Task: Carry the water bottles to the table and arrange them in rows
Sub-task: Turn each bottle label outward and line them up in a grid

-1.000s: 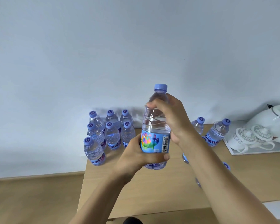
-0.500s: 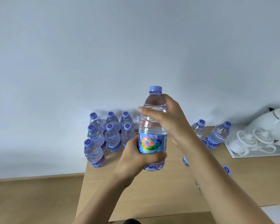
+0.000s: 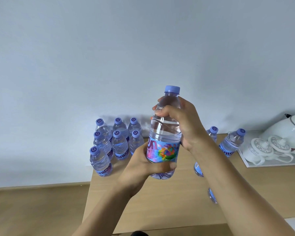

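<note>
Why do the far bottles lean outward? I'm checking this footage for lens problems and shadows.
Head view: wide-angle distortion tilts the grouped bottles leftward and the bottle by the tray rightward; the held bottle, gripped by left hand and right hand, looks sharp; soft shadows fall on the wall behind the group.

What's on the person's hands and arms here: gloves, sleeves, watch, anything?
Nothing worn that shows. The left hand and right hand are bare: no gloves, and no rings show on the fingers in view. Both forearms are bare down to the bottom edge of the picture, with no sleeve, watch, strap or band in sight. No markings or tape either. Anything above the forearms is out of frame.
</note>
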Motion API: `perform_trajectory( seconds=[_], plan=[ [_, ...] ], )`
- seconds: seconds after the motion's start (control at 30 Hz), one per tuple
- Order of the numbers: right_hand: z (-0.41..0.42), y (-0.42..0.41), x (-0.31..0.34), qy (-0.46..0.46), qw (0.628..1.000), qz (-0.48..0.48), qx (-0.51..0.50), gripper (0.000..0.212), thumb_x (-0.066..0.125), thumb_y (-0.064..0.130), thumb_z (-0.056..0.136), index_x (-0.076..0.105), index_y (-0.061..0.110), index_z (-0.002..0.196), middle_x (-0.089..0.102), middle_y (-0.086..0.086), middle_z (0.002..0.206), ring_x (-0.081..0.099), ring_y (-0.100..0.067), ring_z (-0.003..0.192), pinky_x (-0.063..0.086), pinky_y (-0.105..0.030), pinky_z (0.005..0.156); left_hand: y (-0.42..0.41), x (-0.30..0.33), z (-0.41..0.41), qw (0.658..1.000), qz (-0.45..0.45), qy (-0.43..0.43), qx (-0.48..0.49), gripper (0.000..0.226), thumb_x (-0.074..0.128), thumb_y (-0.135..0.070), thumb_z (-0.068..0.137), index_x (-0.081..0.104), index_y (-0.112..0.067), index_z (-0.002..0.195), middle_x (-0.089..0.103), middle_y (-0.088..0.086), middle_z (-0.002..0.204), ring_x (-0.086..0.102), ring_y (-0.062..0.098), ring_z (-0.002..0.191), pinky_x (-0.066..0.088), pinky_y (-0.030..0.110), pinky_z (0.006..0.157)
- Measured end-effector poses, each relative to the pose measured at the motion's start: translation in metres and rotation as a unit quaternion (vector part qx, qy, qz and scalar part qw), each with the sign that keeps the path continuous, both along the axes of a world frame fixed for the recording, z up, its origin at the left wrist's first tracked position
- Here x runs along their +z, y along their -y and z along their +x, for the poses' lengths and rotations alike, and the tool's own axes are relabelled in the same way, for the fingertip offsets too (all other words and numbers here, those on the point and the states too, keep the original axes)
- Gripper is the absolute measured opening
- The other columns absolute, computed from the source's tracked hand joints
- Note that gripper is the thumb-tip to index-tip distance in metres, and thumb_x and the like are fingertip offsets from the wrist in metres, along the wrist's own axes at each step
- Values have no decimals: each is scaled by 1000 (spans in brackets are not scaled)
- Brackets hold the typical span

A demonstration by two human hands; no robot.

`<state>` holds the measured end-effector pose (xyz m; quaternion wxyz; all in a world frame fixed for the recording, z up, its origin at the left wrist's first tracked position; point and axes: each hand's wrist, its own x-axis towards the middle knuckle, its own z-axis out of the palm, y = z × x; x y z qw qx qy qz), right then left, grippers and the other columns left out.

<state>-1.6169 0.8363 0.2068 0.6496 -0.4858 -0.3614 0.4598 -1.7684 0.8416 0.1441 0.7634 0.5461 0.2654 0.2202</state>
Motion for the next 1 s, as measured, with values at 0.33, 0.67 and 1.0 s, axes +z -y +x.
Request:
perform_trajectory(
  seconds=[0.33,0.67,1.0],
  plan=[
    [-8,4,2,73,997,17,-19,19,75,14,74,64,10,89,70,-3,81,74,-18,70,56,-27,61,3,1,0,995,45,-35,86,43,87,-22,49,72,-17,90,75,8,87,71,19,78,58,30,71],
    [-19,4,0,33,996,-5,-85,20,74,8,66,61,6,81,66,-1,63,66,-16,54,52,-25,52,8,0,1,984,92,-86,123,52,91,-18,51,66,-17,97,75,-1,84,71,14,72,55,22,61],
    [-7,9,-1,-35,997,41,51,16,69,12,59,68,16,74,67,-10,79,69,-27,81,59,-40,71,4,4,-8,999,42,-16,17,53,88,-15,53,66,-6,100,71,10,86,67,22,76,54,30,71]
  ],
)
